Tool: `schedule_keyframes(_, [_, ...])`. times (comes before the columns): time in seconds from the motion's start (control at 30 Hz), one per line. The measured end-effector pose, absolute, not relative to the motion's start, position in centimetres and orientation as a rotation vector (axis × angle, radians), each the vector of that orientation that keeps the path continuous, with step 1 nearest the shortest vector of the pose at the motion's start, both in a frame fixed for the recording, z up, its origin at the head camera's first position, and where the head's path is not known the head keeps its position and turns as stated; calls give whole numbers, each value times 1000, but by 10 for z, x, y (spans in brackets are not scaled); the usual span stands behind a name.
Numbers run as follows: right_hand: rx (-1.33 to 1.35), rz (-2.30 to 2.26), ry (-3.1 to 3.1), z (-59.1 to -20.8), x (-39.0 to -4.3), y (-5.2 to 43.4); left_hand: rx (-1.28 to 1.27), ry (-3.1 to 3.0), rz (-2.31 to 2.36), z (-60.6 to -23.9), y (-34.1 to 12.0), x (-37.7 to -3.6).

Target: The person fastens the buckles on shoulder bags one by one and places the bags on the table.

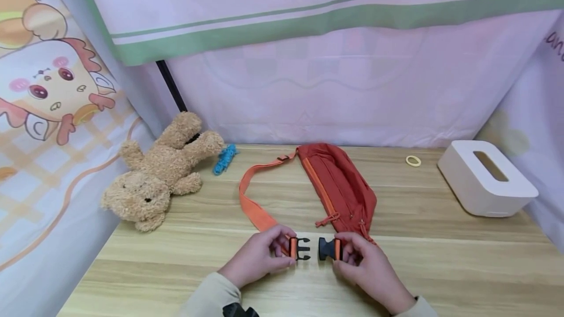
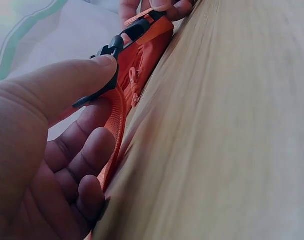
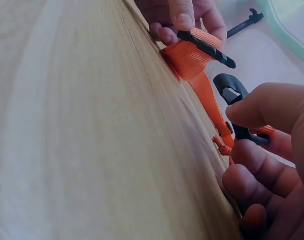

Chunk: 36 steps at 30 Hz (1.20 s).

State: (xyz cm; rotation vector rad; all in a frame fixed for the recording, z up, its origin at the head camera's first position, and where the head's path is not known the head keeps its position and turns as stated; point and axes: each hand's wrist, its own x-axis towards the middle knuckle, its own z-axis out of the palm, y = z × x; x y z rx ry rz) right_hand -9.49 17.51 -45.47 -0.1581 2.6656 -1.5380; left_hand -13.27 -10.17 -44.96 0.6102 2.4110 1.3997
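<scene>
A red waist bag [image 1: 339, 185] lies on the table, its orange strap [image 1: 251, 199] looping out to the left. My left hand [image 1: 263, 253] pinches the black pronged buckle half [image 1: 303, 248] at the strap's end between thumb and fingers. The black socket buckle half [image 1: 327, 249] is pinched by my right hand [image 1: 367, 263]. The two halves face each other with a small gap between them, prongs pointing right toward the socket. In the right wrist view the socket's opening [image 3: 231, 92] shows beyond my thumb. Both hands are low over the table, just in front of the bag.
A teddy bear [image 1: 163, 170] lies at the left, beside a blue bundle of cord [image 1: 225, 159]. At the right stand a white tissue box [image 1: 489, 180] and, nearer the back edge, a small yellow ring [image 1: 413, 161]. Printed cloth [image 1: 317, 87] hangs behind the wooden table [image 1: 462, 268].
</scene>
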Motion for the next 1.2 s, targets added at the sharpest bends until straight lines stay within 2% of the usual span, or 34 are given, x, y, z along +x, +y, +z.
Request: schedule_keyframes(1.2, [-239, -1640, 2580, -458, -94, 179, 618, 2349, 1497, -449, -89, -132])
